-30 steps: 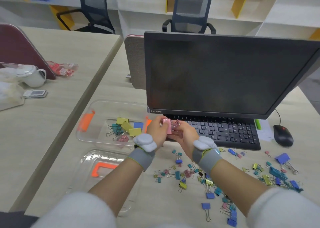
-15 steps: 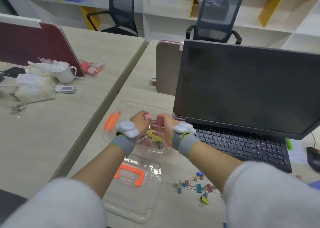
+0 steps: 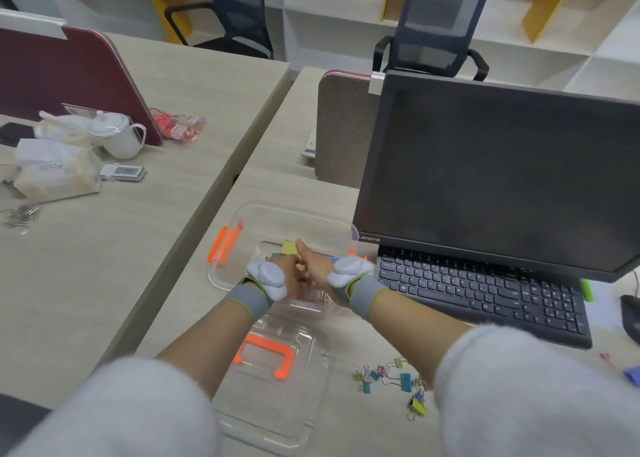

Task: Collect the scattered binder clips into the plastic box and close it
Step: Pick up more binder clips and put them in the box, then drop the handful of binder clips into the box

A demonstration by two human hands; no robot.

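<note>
While both hands meet over the open clear plastic box (image 3: 242, 221), the left hand (image 3: 289, 276) and right hand (image 3: 317, 269) press together with fingers curled inward, knuckles nearly touching; whether they grip any clips cannot be told, since the fingers hide what lies between them. Beneath them, inside the box, lie binder clips (image 3: 289, 248), yellow ones showing just past the fingertips, with thin wire handles visible below the palms. The box is transparent, rounded at its corners, with an orange latch (image 3: 223, 245) on its left wall. Its clear lid (image 3: 277, 387), ridged and carrying an orange handle, lies flat on the pale wood-grain desk (image 3: 194, 318) nearer the person. More small coloured clips (image 3: 391, 378) lie scattered on the desk to the right of the lid, well apart from both hands. Each wrist wears a grey band with a white device.
</note>
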